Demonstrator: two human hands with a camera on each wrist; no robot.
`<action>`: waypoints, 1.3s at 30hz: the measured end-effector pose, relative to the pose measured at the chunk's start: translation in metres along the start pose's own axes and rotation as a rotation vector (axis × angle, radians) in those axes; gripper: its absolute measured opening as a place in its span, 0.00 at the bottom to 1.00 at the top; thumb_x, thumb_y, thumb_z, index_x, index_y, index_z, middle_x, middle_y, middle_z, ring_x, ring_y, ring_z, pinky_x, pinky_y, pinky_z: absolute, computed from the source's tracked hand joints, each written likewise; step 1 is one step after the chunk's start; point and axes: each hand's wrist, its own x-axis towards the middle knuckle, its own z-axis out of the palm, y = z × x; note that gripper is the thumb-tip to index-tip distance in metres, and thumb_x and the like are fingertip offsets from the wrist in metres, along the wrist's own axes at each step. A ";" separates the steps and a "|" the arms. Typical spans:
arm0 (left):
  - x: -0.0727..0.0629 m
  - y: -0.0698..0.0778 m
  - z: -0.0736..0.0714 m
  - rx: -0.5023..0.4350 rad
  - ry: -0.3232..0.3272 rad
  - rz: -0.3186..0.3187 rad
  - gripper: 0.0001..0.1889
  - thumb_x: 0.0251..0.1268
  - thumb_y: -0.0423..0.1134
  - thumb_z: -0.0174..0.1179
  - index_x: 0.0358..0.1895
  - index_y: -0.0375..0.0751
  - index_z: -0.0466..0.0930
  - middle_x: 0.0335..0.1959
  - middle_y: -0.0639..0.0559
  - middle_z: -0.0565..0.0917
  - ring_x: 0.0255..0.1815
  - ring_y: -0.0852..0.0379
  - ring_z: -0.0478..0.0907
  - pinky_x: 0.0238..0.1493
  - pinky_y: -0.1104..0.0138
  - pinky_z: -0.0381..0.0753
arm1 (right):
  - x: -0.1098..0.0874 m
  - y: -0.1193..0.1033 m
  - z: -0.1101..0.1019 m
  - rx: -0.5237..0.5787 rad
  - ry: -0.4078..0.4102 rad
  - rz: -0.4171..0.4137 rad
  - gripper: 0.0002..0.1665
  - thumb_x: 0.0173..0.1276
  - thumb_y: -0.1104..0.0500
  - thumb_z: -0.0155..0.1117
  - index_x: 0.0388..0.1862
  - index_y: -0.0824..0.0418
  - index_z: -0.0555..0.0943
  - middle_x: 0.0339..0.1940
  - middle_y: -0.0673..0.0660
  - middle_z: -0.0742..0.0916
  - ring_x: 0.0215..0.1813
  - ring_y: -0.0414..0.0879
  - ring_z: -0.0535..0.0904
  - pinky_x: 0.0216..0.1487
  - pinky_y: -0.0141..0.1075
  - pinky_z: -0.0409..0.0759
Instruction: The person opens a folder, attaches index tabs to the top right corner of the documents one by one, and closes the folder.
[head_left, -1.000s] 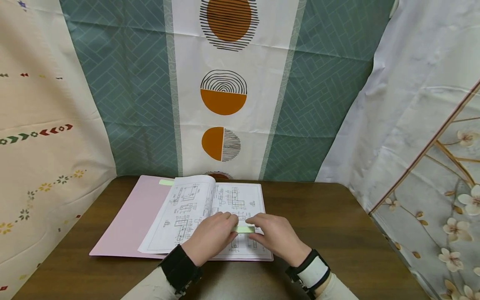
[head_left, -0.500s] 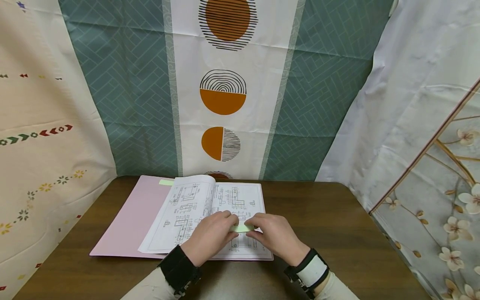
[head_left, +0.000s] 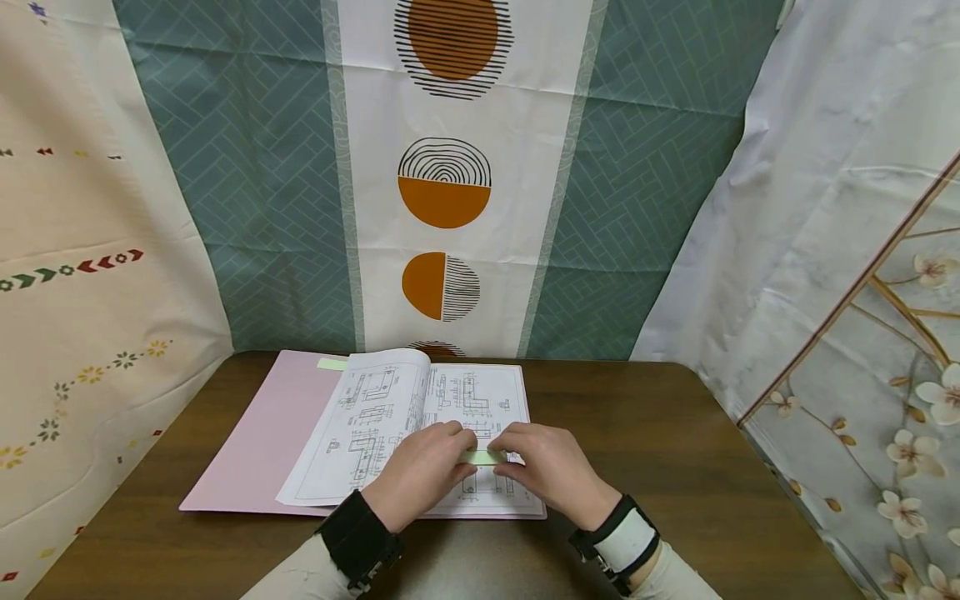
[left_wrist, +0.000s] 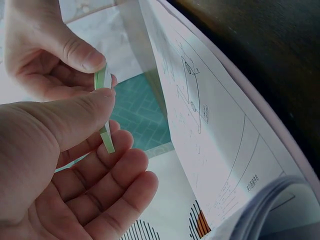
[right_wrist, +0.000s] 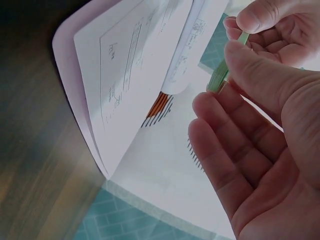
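Observation:
A small light-green pad of sticky notes [head_left: 483, 457] is held above the right-hand page of an open booklet [head_left: 480, 392] of technical drawings. My left hand [head_left: 422, 467] pinches the pad's left end between thumb and fingers. At the right end, my right hand [head_left: 557, 468] pinches it likewise. In the left wrist view the pad [left_wrist: 104, 80] appears edge-on, a narrow strip spanning both thumbs. The right wrist view shows layered sheets along the pad's edge [right_wrist: 218, 75]. Part of each end is hidden by the fingers.
The booklet's pink cover [head_left: 262, 442] lies open at the left, with a light-green sticky note [head_left: 332, 364] near its top. Brown wooden table [head_left: 637, 417] surrounds the booklet. Patterned cloths [head_left: 285, 167] hang behind and at both sides.
My right hand has shifted slightly left along the pad. The pad tilted a little half a second ago and is level now. My left hand and the booklet stay nearly still.

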 end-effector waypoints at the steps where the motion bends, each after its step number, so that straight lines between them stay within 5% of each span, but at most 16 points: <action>1: 0.000 0.000 0.000 0.001 0.002 0.003 0.13 0.65 0.42 0.82 0.45 0.46 0.88 0.33 0.59 0.80 0.32 0.62 0.73 0.33 0.67 0.75 | 0.000 0.000 0.000 0.000 0.001 -0.002 0.16 0.62 0.57 0.89 0.48 0.51 0.94 0.45 0.46 0.93 0.44 0.40 0.89 0.48 0.38 0.88; 18: -0.001 0.000 0.001 0.001 -0.019 0.002 0.12 0.67 0.43 0.81 0.44 0.46 0.88 0.34 0.58 0.82 0.33 0.62 0.74 0.35 0.67 0.77 | 0.001 -0.002 -0.003 -0.017 0.025 -0.018 0.10 0.67 0.59 0.84 0.46 0.51 0.95 0.42 0.44 0.94 0.41 0.37 0.87 0.45 0.37 0.88; 39: -0.002 0.004 -0.001 0.022 0.018 0.054 0.11 0.66 0.44 0.81 0.41 0.46 0.87 0.34 0.59 0.82 0.33 0.61 0.75 0.34 0.68 0.77 | -0.001 -0.003 0.000 -0.100 0.102 -0.067 0.12 0.60 0.61 0.89 0.40 0.47 0.96 0.38 0.42 0.92 0.41 0.36 0.87 0.43 0.35 0.87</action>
